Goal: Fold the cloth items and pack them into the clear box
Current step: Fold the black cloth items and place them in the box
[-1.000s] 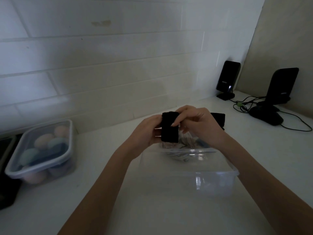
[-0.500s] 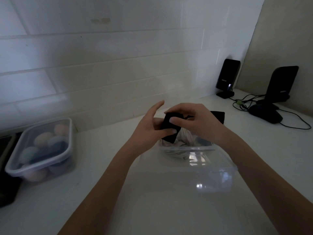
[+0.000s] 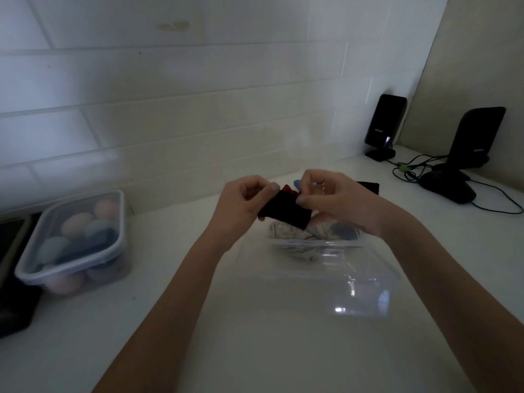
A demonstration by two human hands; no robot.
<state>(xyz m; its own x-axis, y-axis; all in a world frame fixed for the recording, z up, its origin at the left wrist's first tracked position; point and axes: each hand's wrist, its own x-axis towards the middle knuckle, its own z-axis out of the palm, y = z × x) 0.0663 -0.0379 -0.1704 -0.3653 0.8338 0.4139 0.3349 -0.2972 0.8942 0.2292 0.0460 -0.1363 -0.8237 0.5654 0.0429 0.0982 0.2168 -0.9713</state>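
Black cloth [image 3: 285, 211] now pinched between both hands [image 3: 286, 198]

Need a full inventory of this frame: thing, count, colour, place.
black cloth: 1, black with red at top, held over the box
clear box: 1, transparent, counter centre
crumpled cloth: pale patterned, count unclear, at the box's far end
lidded tub: 1, clear, pastel rounded items inside, left
speakers: 2, black, far right
cables: black, between speakers
left hand: pinching black cloth
right hand: pinching black cloth
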